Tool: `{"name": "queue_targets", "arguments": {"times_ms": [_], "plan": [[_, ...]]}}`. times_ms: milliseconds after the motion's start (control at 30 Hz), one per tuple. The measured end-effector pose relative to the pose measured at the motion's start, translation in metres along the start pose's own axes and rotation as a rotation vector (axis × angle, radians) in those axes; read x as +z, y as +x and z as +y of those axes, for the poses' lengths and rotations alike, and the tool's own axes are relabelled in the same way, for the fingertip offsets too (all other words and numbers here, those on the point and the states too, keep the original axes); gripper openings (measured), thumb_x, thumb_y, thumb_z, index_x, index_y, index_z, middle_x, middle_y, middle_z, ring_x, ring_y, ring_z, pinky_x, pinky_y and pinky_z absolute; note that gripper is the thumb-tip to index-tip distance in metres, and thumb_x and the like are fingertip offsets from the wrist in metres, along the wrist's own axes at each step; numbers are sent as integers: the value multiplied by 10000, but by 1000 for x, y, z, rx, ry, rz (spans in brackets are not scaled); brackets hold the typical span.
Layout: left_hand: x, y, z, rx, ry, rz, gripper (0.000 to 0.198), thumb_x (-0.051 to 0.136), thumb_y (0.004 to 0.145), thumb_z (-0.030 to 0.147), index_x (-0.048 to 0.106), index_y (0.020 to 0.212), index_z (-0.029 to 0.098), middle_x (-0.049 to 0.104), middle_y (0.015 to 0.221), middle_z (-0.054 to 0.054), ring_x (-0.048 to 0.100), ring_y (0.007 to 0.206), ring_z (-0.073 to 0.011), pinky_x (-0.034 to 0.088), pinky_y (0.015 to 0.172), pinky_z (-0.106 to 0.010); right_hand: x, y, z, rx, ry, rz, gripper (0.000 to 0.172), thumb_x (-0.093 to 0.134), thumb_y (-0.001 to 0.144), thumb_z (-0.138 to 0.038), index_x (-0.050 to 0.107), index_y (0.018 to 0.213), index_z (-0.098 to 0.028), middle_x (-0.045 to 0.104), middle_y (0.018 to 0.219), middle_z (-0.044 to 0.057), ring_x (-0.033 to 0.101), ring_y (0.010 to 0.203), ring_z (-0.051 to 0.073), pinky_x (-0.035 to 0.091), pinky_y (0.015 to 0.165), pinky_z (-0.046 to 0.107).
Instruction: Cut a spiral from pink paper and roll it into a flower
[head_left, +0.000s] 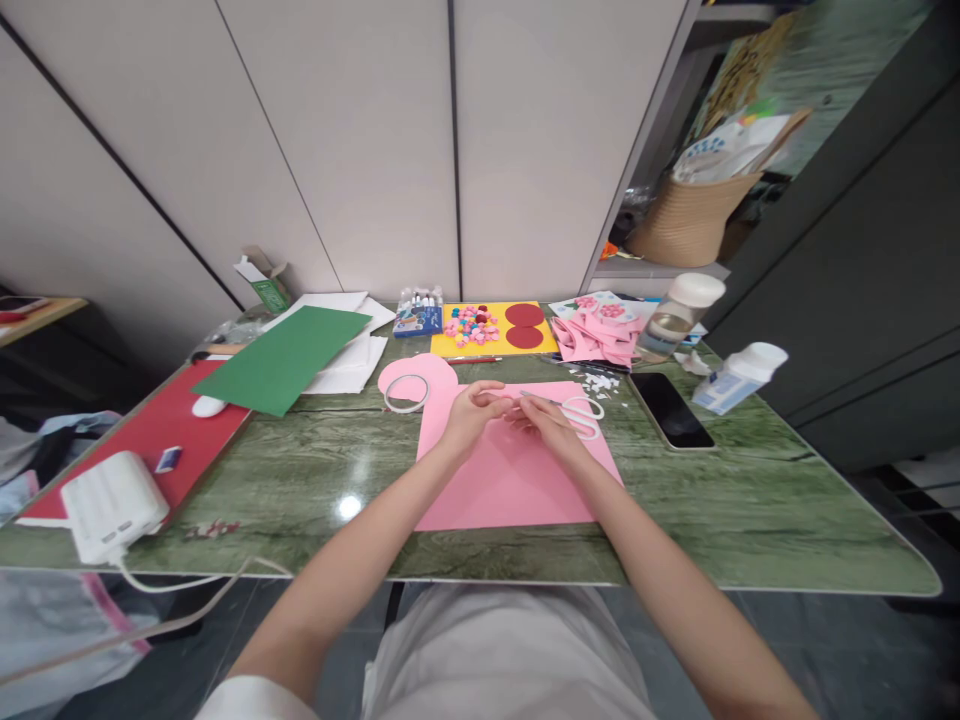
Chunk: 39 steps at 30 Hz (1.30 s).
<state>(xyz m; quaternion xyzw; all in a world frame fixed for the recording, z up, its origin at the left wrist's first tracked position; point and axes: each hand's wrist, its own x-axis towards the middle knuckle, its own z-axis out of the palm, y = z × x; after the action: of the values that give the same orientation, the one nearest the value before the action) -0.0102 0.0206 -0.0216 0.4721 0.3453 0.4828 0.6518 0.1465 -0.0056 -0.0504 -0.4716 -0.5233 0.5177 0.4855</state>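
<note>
My left hand (471, 412) and my right hand (546, 425) meet over a pink paper sheet (517, 480) lying on the green table (750, 500). Their fingertips pinch what looks like a small pink paper piece (511, 404) between them; it is too small to make out well. White-handled scissors (586, 412) lie on the sheet just beyond my right hand, blades pointing left, and no hand holds them.
A pink circle (420, 372) with a tape ring (406, 392) lies to the left. Green sheet (285, 355), red sheet (154, 435) and a white charger (112, 505) lie further left. A phone (670, 410), a white bottle (739, 378), a jar (679, 315), pink scraps (596, 340) and a yellow sheet (491, 335) lie at the back right.
</note>
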Motion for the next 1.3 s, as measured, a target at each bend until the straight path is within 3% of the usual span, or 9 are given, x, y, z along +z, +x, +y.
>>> {"name": "queue_targets", "arguments": {"times_ms": [233, 367, 500, 767, 1133, 1300], "plan": [[-3, 2, 5, 49, -33, 25, 373, 750, 594, 304, 560, 885, 168, 597, 626, 43, 551, 582, -77, 416, 652, -241, 0, -1, 0, 7, 4, 3, 370, 506, 803, -526, 631, 950, -211, 683, 833, 51, 639, 766, 175, 481, 702, 299], [0, 2, 2, 23, -43, -15, 384, 750, 597, 303, 582, 916, 170, 645, 715, 8, 587, 663, -103, 433, 697, -264, 0, 1, 3, 4, 21, 0, 365, 505, 801, -523, 620, 937, -204, 684, 855, 55, 636, 767, 179, 489, 677, 299], [2, 1, -3, -44, -61, -41, 313, 759, 579, 292, 615, 813, 142, 664, 750, -24, 612, 710, -134, 452, 741, -313, -1, 3, 4, -4, 16, 1, 319, 522, 798, -498, 623, 861, -202, 682, 860, 43, 623, 737, 157, 474, 687, 282], [0, 3, -11, -64, -36, -29, 299, 751, 574, 272, 663, 832, 148, 683, 810, -40, 602, 767, -141, 418, 748, -293, -1, 2, 2, -10, 21, -9, 314, 511, 809, -495, 618, 837, -202, 679, 860, 40, 620, 751, 156, 471, 696, 280], [-2, 1, 0, 10, 18, 39, 329, 735, 586, 221, 591, 876, 164, 634, 626, 19, 577, 642, -111, 403, 689, -262, 0, 0, 2, 12, 31, 8, 346, 515, 802, -518, 627, 923, -213, 689, 838, 48, 644, 781, 185, 488, 712, 310], [-4, 3, -3, 28, 6, 42, 336, 730, 605, 222, 590, 905, 166, 625, 648, 17, 573, 662, -103, 407, 712, -259, 1, 0, 2, 9, 28, 15, 360, 519, 796, -527, 636, 932, -215, 694, 838, 50, 648, 787, 191, 489, 733, 324]]}}
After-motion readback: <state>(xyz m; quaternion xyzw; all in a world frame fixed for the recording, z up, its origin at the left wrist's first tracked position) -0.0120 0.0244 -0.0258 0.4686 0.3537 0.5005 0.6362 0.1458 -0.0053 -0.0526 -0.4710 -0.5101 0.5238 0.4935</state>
